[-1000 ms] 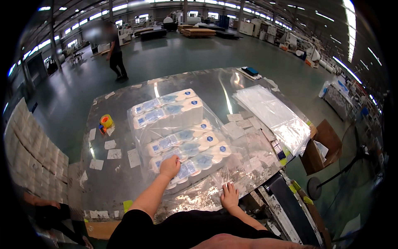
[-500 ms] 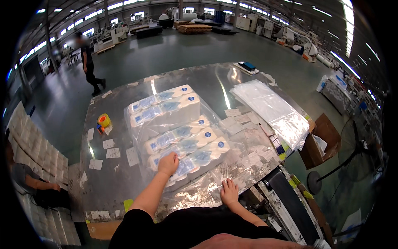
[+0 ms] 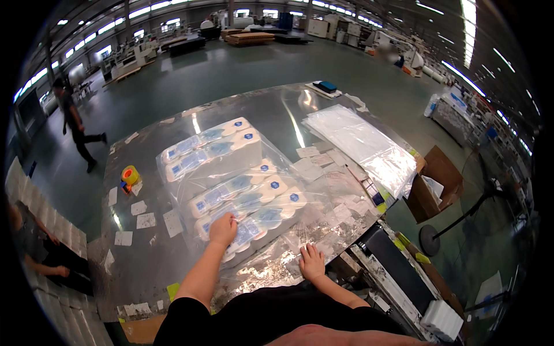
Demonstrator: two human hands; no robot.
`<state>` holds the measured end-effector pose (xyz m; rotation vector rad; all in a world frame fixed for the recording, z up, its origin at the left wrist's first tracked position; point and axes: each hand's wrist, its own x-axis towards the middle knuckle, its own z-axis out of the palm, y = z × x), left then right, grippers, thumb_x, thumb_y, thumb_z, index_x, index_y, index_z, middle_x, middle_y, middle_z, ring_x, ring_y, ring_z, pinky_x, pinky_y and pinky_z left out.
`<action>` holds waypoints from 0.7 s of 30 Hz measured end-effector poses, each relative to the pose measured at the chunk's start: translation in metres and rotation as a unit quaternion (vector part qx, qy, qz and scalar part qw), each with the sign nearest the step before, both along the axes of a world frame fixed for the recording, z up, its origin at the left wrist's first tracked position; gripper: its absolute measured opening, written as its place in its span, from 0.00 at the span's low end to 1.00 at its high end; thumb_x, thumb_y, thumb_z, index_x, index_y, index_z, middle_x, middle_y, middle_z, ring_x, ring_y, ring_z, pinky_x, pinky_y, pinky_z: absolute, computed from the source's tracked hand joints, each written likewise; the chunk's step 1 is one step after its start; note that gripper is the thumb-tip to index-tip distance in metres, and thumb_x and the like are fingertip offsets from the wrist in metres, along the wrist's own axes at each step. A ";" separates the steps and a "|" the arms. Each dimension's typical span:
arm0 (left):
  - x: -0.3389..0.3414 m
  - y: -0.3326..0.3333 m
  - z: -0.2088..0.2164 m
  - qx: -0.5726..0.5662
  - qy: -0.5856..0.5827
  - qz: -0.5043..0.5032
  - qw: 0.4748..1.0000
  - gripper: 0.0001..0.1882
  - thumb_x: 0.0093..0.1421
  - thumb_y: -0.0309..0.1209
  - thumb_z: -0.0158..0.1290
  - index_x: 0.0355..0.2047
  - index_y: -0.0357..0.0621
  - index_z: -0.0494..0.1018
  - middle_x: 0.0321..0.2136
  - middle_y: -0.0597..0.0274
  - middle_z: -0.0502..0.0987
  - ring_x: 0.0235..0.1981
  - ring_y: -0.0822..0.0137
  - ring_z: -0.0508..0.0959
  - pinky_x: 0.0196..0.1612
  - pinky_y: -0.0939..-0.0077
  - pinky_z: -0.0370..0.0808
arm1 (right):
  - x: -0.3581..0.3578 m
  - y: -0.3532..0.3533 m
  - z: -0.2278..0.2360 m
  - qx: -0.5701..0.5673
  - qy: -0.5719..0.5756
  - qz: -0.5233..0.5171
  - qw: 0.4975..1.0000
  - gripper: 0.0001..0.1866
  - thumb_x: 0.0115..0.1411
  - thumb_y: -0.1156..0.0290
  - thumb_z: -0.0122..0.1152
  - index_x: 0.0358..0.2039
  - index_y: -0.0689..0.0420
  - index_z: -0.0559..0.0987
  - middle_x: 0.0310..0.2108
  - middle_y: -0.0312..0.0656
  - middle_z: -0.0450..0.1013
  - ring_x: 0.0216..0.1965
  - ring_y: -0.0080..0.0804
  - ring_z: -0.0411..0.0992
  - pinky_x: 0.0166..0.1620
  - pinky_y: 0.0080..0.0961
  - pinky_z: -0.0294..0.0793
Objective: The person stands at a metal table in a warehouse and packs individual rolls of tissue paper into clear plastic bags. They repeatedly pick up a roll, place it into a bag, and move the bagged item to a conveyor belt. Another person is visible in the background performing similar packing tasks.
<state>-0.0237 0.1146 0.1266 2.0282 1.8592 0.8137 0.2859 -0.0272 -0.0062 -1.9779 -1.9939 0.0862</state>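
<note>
Several long white packs of paper rolls (image 3: 274, 214) with blue print lie in two groups inside a large clear plastic bag (image 3: 245, 151) on the metal table. My left hand (image 3: 223, 229) is closed at the near left end of the front packs, fingers pinched on the bag's film. My right hand (image 3: 312, 262) rests on the near edge of the table, beside the bag's loose film. Its fingers are stretched out and it holds nothing.
A stack of clear bags (image 3: 363, 147) lies right of the packs. A yellow tape roll (image 3: 130, 175) sits at left. Right of the table are a conveyor (image 3: 398, 271) with a white pack (image 3: 442, 320), a cardboard box (image 3: 434, 181) and a stand fan (image 3: 428, 240). Two people are at left.
The whole scene sits further left in the view. A white pack shows on the near end of the conveyor. The walking person has moved left. Both my hands keep their places.
</note>
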 end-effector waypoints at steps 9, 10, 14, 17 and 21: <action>-0.011 0.001 -0.011 -0.014 0.009 0.015 1.000 0.09 0.54 0.36 0.48 0.33 0.48 0.73 0.25 0.51 0.78 0.29 0.48 0.77 0.33 0.55 0.73 | -0.003 0.006 0.000 0.020 0.004 0.019 1.000 0.24 0.52 0.63 0.55 0.51 0.51 0.70 0.57 0.45 0.60 0.60 0.44 0.56 0.58 0.54 0.53; -0.009 0.001 -0.009 -0.016 0.021 0.011 1.000 0.09 0.55 0.36 0.48 0.33 0.49 0.73 0.25 0.50 0.77 0.29 0.48 0.77 0.33 0.54 0.73 | -0.004 0.005 -0.001 0.026 0.011 0.016 0.999 0.23 0.51 0.64 0.55 0.50 0.51 0.70 0.57 0.46 0.61 0.60 0.45 0.56 0.57 0.55 0.53; 0.000 0.004 -0.007 -0.011 -0.002 -0.015 1.000 0.10 0.56 0.38 0.47 0.34 0.49 0.73 0.25 0.50 0.77 0.29 0.47 0.77 0.34 0.53 0.72 | 0.000 -0.003 0.007 -0.010 0.004 -0.005 1.000 0.25 0.54 0.62 0.53 0.53 0.52 0.69 0.59 0.47 0.58 0.63 0.45 0.52 0.59 0.54 0.50; -0.006 -0.001 -0.005 -0.022 -0.026 -0.010 0.999 0.10 0.56 0.37 0.46 0.35 0.49 0.72 0.26 0.50 0.77 0.30 0.47 0.77 0.34 0.53 0.72 | -0.001 0.001 0.002 -0.002 0.007 0.010 1.000 0.24 0.54 0.62 0.53 0.53 0.52 0.69 0.60 0.46 0.58 0.63 0.45 0.51 0.60 0.54 0.49; -0.006 -0.004 -0.003 -0.022 -0.033 -0.009 0.999 0.10 0.57 0.37 0.46 0.35 0.48 0.72 0.27 0.51 0.77 0.31 0.48 0.76 0.35 0.54 0.71 | -0.001 0.004 -0.001 -0.016 0.018 0.012 1.000 0.24 0.54 0.63 0.52 0.52 0.53 0.70 0.60 0.46 0.58 0.63 0.45 0.51 0.60 0.54 0.49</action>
